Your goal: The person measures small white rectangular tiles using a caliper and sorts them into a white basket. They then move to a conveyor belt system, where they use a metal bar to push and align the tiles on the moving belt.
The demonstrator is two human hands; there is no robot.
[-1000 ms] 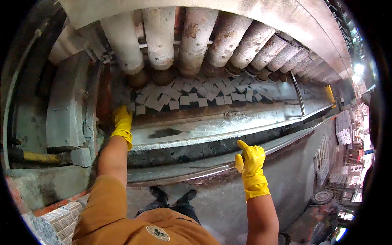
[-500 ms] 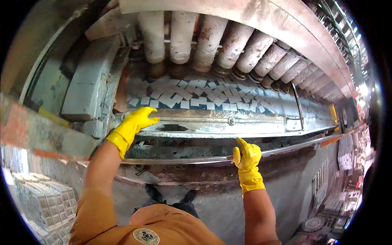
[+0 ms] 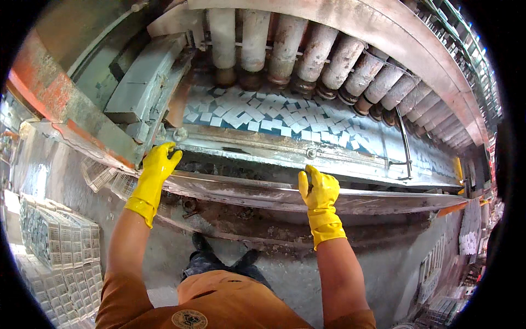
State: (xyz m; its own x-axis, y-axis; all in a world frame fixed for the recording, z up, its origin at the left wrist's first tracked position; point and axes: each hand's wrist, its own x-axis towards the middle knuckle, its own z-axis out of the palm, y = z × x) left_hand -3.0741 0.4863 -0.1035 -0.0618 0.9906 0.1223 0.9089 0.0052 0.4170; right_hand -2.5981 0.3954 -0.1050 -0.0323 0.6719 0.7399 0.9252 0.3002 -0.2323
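My left hand [image 3: 159, 164], in a yellow rubber glove, is beside the left end of a long metal panel [image 3: 241, 189] along the machine's front. Its fingers are loosely bent, thumb and forefinger apart, with nothing visible between them. My right hand [image 3: 318, 192], gloved alike, is closed at the panel's top edge near its middle; the fingertips beyond the edge are partly hidden. Past the panel lies a pale metal ledge [image 3: 266, 150] with a bolt [image 3: 311, 153]. Behind that ledge, many small white square tiles [image 3: 285, 131] lie scattered and overlapping on a wet, bluish surface.
A row of thick grimy cylinders [image 3: 285, 46] stands over the tiles, under a curved beam [image 3: 350, 19]. A grey metal block [image 3: 143, 82] is at the left. Stacked plastic crates [image 3: 57, 233] stand on the floor at the lower left. A thin bar [image 3: 404, 140] crosses the bed at the right.
My left hand has come off the ledge to the panel's left end. The panel stands higher with more of its face showing, my right hand still at its edge. The view has tilted.
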